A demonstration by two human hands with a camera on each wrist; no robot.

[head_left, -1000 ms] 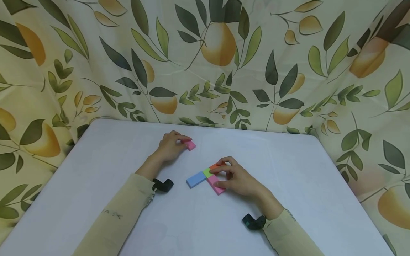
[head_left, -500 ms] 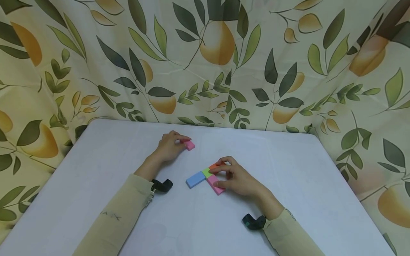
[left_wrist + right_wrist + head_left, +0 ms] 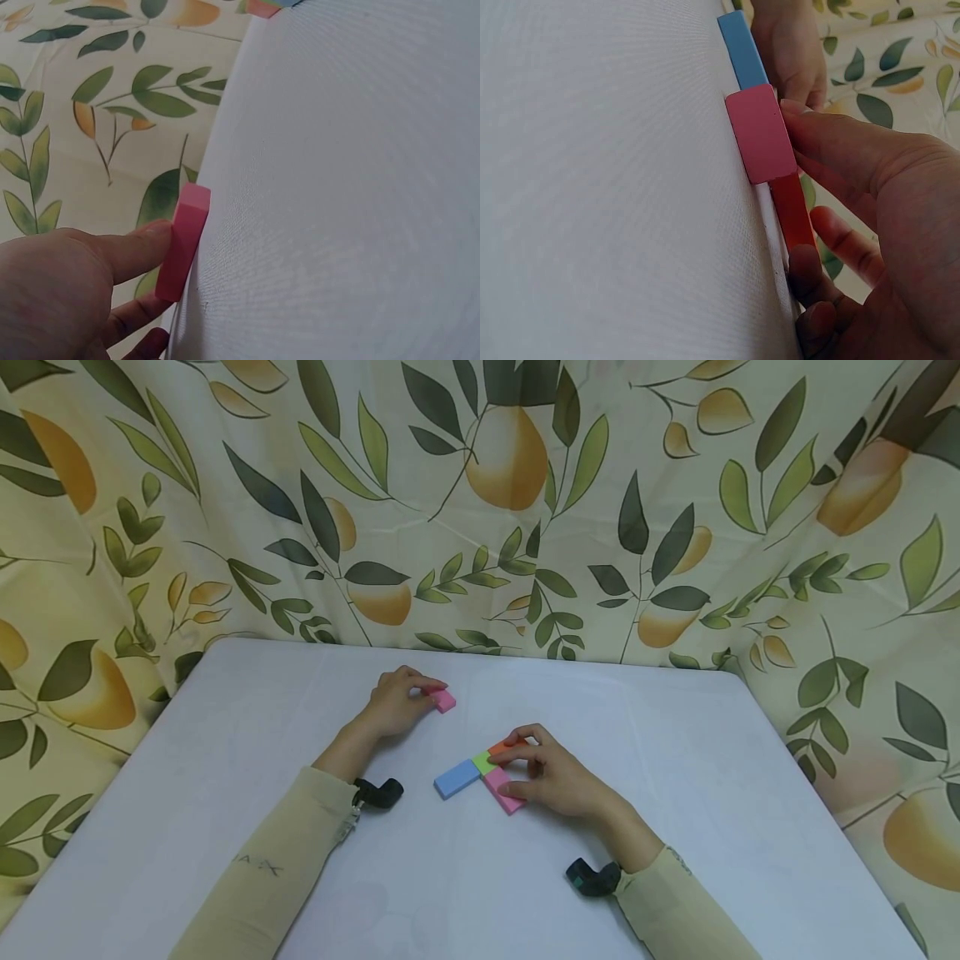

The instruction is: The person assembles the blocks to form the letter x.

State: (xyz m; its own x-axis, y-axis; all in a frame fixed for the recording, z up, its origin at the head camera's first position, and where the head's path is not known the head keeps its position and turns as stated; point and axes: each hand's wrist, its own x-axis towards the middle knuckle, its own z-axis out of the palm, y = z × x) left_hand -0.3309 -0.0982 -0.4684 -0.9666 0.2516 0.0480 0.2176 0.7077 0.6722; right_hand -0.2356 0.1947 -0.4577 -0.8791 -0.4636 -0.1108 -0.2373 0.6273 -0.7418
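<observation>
My left hand (image 3: 393,703) pinches a small pink block (image 3: 446,701) near the far side of the table; its long side shows between thumb and fingers in the left wrist view. Closer in, several flat blocks lie joined on the table. A blue block (image 3: 456,779) points left, a small green block (image 3: 483,763) sits in the middle, an orange block (image 3: 499,747) reaches away, and another pink block (image 3: 502,790) slants toward me. Over this group lies my right hand (image 3: 558,777), thumb touching the pink block, fingers resting on the green and orange ones. Fingers partly hide the orange block.
A white cloth covers the table (image 3: 675,760), which ends at a straight far edge. Behind and beside it hangs a curtain (image 3: 495,568) printed with fruit and leaves. Black wrist cameras are strapped at the left cuff (image 3: 380,793) and right cuff (image 3: 594,878).
Both hands and all the blocks stay where they were; only the head view shifts very slightly.
</observation>
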